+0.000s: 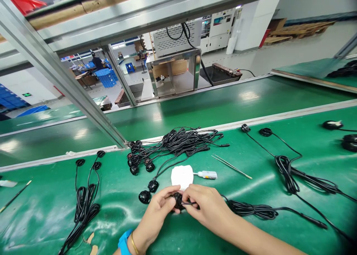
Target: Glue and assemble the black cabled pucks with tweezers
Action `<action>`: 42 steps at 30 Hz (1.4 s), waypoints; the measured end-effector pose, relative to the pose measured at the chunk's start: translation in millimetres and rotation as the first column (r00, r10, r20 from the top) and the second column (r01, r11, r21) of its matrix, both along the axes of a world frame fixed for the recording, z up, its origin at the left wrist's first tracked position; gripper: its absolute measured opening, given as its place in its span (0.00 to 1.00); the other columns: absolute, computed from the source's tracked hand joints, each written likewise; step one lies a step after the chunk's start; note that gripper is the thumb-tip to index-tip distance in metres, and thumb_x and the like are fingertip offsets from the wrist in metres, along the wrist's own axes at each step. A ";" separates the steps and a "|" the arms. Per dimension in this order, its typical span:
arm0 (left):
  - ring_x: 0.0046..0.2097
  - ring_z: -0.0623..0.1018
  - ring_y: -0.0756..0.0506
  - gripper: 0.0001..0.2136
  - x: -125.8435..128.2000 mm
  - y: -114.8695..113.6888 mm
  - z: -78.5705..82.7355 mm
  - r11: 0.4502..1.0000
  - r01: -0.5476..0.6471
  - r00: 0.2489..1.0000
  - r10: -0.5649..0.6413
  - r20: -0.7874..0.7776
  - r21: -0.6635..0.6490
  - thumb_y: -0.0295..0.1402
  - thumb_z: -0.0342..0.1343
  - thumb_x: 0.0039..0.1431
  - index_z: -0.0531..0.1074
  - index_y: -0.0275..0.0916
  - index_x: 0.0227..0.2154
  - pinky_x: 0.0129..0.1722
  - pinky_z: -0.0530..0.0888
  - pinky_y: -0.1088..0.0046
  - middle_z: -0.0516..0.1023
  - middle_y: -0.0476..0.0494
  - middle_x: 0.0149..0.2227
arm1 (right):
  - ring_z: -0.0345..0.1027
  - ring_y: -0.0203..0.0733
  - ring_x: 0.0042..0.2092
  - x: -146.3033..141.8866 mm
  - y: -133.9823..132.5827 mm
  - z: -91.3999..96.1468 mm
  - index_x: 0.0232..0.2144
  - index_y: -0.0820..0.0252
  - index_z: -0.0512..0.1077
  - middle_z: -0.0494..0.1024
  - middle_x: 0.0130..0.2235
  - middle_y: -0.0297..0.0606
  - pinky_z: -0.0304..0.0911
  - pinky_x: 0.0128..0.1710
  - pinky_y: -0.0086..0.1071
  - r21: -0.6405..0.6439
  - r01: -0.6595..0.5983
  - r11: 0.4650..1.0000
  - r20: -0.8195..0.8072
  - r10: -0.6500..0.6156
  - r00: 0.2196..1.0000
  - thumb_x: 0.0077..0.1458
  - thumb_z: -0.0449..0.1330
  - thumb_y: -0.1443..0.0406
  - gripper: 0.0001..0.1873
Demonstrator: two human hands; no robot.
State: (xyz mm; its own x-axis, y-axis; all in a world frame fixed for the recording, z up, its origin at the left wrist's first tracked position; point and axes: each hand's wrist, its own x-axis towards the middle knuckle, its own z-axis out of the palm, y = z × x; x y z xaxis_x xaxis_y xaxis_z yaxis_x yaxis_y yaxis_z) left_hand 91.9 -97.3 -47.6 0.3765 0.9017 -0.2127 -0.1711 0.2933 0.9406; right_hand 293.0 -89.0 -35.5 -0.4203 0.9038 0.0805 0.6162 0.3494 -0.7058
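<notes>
The green bench mat (pixel 117 199) is shining smooth and glossy, and is peeling to dull brown patches at its front edge. The black round part (pixel 177 201) is looking like hard, semi-gloss plastic, its cable (pixel 251 209) matt and rubbery. The tweezers (pixel 231 167) and frame post (pixel 64 80) are gleaming as bare metal.

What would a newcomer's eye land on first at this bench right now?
The left hand and right hand meet at the near centre of the green mat, pinching a round black cable head between them. Just behind lies a tangled pile of black cables with similar round heads. A white pad and a small white bottle sit in between.
</notes>
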 end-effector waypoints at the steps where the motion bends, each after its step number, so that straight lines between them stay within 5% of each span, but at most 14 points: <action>1: 0.40 0.77 0.45 0.15 -0.7 0.5 0.5 0.999 -0.011 0.999 0.012 0.039 -0.045 0.38 0.60 0.63 0.77 0.43 0.51 0.40 0.75 0.70 0.79 0.41 0.42 | 0.69 0.35 0.31 3.5 2.0 2.3 0.36 0.54 0.73 0.76 0.32 0.29 0.59 0.32 0.26 -0.046 -0.019 0.999 -0.065 0.016 0.998 0.51 0.63 0.71 0.09; 5: 0.41 0.78 0.45 0.12 -2.7 2.8 1.2 0.993 -0.026 0.992 0.040 0.123 -0.119 0.36 0.60 0.63 0.79 0.39 0.47 0.40 0.75 0.72 0.80 0.39 0.43 | 0.68 0.35 0.32 15.3 6.4 5.0 0.36 0.54 0.74 0.77 0.34 0.32 0.61 0.31 0.25 -0.057 -0.063 0.996 -0.229 0.049 0.972 0.58 0.61 0.67 0.03; 11: 0.43 0.77 0.45 0.12 -1.9 1.9 -1.4 0.990 -0.020 0.991 0.039 0.129 -0.143 0.35 0.60 0.63 0.79 0.38 0.48 0.40 0.75 0.71 0.80 0.37 0.49 | 0.67 0.37 0.34 13.0 1.6 -4.9 0.36 0.57 0.72 0.75 0.33 0.35 0.58 0.33 0.29 0.366 -0.013 0.931 -0.224 0.101 0.969 0.63 0.58 0.67 0.03; 15: 0.43 0.77 0.44 0.13 -0.3 1.7 -1.4 0.989 -0.013 0.993 0.030 0.116 -0.145 0.35 0.61 0.62 0.79 0.38 0.48 0.41 0.75 0.70 0.80 0.37 0.49 | 0.67 0.37 0.33 7.8 -1.4 -7.5 0.37 0.58 0.70 0.75 0.33 0.35 0.58 0.33 0.30 0.463 0.026 0.886 -0.209 0.080 0.975 0.64 0.57 0.68 0.02; 30: 0.43 0.76 0.45 0.13 0.7 4.0 -3.6 0.989 -0.035 0.993 0.050 0.104 -0.146 0.36 0.66 0.58 0.81 0.40 0.45 0.42 0.75 0.70 0.77 0.39 0.53 | 0.56 0.40 0.27 -4.3 -17.2 -10.4 0.25 0.58 0.65 0.65 0.25 0.33 0.42 0.29 0.38 0.707 -0.012 0.707 0.123 -0.106 0.987 0.63 0.54 0.72 0.13; 38: 0.44 0.79 0.43 0.15 -1.0 6.1 -3.1 0.989 0.006 0.999 0.001 0.051 -0.148 0.38 0.63 0.61 0.78 0.40 0.50 0.41 0.76 0.71 0.82 0.37 0.48 | 0.64 0.38 0.31 -3.6 -13.6 -10.8 0.30 0.58 0.69 0.72 0.30 0.33 0.54 0.32 0.32 0.485 0.105 0.868 -0.108 -0.060 0.992 0.63 0.54 0.71 0.09; 42: 0.37 0.79 0.47 0.15 -2.6 5.4 -3.5 0.996 0.006 0.998 -0.012 -0.065 -0.090 0.39 0.60 0.63 0.78 0.39 0.50 0.39 0.76 0.72 0.83 0.37 0.49 | 0.66 0.38 0.32 -1.6 -11.3 -13.2 0.32 0.57 0.70 0.73 0.31 0.33 0.56 0.32 0.32 0.391 0.104 0.915 -0.140 -0.053 0.989 0.62 0.55 0.70 0.06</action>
State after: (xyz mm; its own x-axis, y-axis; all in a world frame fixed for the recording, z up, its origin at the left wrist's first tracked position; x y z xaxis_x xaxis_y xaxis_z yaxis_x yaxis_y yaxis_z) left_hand 89.3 -91.9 -51.1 0.3674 0.8743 -0.3172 -0.1069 0.3785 0.9194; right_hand 291.4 -100.3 -48.7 -0.3127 0.8166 0.4851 0.5702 0.5699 -0.5917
